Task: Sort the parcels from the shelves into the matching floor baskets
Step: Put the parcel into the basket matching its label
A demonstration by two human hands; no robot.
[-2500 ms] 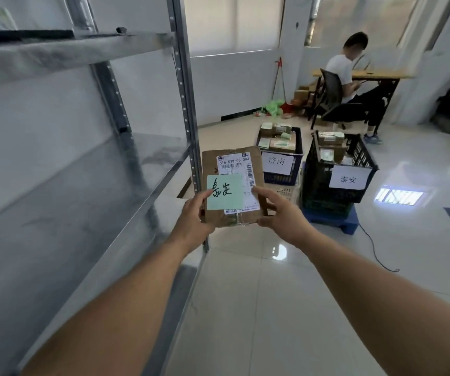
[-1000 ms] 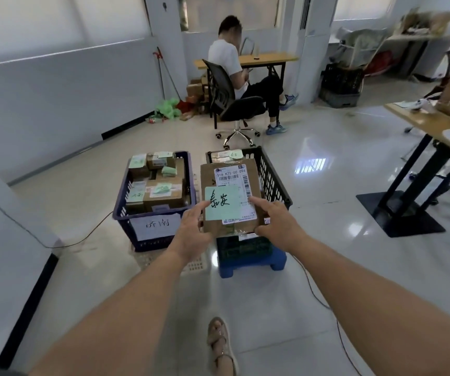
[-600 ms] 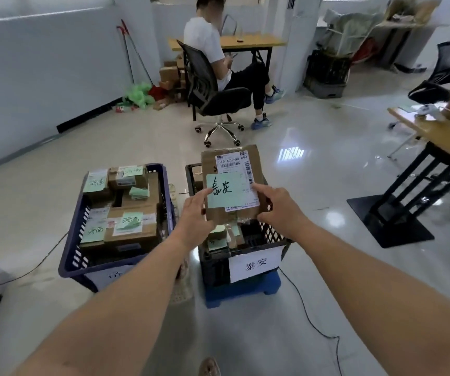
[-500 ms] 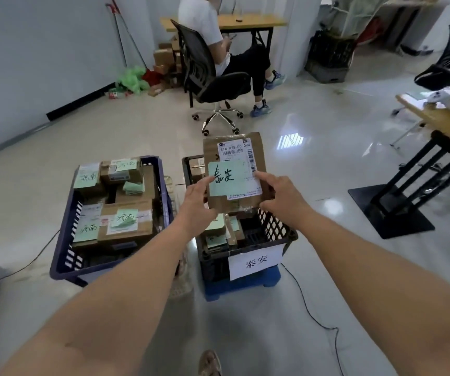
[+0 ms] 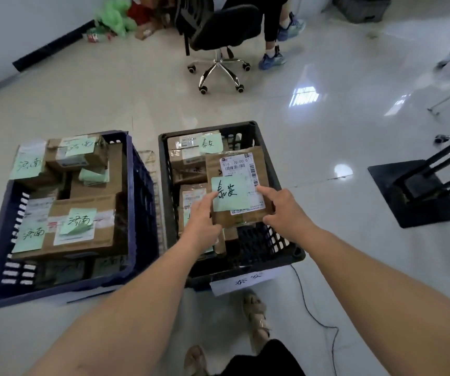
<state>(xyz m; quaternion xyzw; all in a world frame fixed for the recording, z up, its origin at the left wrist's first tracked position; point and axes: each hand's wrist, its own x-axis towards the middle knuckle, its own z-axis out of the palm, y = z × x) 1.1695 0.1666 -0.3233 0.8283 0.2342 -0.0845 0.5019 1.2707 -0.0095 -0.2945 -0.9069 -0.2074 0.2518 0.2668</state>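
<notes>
I hold a flat brown parcel with a white shipping label and a green handwritten note, over the black floor basket. My left hand grips its lower left edge and my right hand grips its lower right edge. The black basket carries a white label on its front and has several brown parcels with green notes inside. To its left stands a blue basket full of brown parcels with green notes bearing different writing.
A person sits on a black swivel chair beyond the baskets. A table's black base stands at the right. A thin cable runs across the floor by my sandalled feet. Green bags lie by the far wall.
I have turned from the metal shelf and walked up to the baskets with the parcel in both hands. The parcel has come down over the black basket.
</notes>
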